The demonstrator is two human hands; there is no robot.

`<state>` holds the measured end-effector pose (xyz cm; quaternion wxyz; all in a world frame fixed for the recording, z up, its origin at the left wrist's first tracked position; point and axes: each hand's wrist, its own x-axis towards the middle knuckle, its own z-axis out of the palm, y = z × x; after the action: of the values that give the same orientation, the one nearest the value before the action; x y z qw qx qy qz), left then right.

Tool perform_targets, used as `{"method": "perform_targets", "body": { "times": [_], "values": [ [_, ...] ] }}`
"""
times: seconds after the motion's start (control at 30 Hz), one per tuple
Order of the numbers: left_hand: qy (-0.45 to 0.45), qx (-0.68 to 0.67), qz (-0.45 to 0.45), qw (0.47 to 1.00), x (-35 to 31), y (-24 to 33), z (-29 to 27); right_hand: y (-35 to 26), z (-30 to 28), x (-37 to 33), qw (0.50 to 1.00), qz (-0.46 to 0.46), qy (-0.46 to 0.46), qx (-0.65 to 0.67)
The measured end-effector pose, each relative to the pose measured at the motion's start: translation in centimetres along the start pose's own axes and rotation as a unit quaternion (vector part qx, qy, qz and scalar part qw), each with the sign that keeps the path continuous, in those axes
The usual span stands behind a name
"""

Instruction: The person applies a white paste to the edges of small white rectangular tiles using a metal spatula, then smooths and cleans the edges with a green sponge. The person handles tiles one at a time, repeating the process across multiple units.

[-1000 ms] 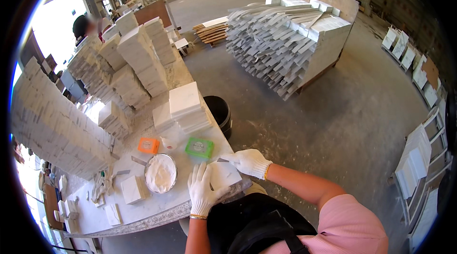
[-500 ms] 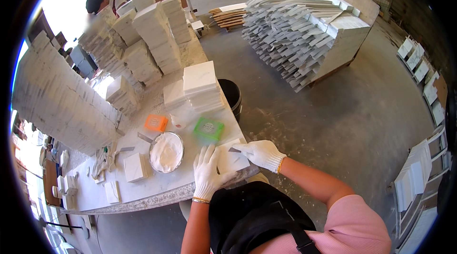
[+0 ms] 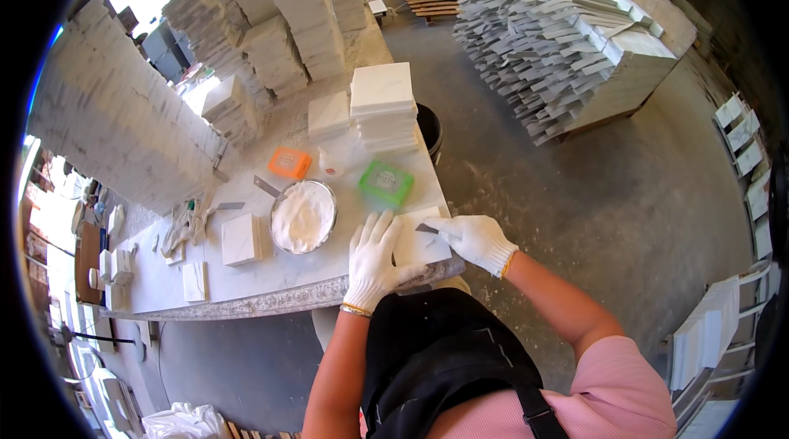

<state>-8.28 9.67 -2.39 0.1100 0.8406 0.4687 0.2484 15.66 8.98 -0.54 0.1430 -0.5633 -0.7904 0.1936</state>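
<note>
The left hand (image 3: 376,256), gloved in white, is laid flat at the left edge of a white tile (image 3: 421,248), its fingers extended and its thumb stretched along the tile's near side. By the right hand (image 3: 477,242), likewise gloved, a thin metal blade (image 3: 426,228) is gripped over the tile's far right part. The tile is seated at the near right corner of the table (image 3: 246,284). Left of the tile, a metal bowl (image 3: 334,225) of white paste is noted, with a second scraper (image 3: 266,187) leaned on its rim; further left, a thick white block (image 3: 241,240) is placed. Just beyond the tile a green box (image 3: 386,184) is found; beyond and left of it, an orange box (image 3: 289,162). Farther beyond the tile, a tile stack (image 3: 383,102) is observed, with a black bucket (image 3: 430,131) partly hidden beside it. Well beyond and right of the tile, grey strips (image 3: 526,53) are piled.
</note>
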Motion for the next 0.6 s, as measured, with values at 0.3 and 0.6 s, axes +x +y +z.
{"method": "perform_targets", "body": {
  "times": [0.3,0.6],
  "values": [
    [0.001,0.006,-0.010,1.000,-0.1,-0.2,0.0,0.1,0.6,0.0,0.999,-0.025,0.021,0.022],
    [0.008,-0.011,0.001,1.000,-0.2,-0.2,-0.1,0.3,0.3,0.5,1.000,0.002,-0.005,0.019]
  ]
}}
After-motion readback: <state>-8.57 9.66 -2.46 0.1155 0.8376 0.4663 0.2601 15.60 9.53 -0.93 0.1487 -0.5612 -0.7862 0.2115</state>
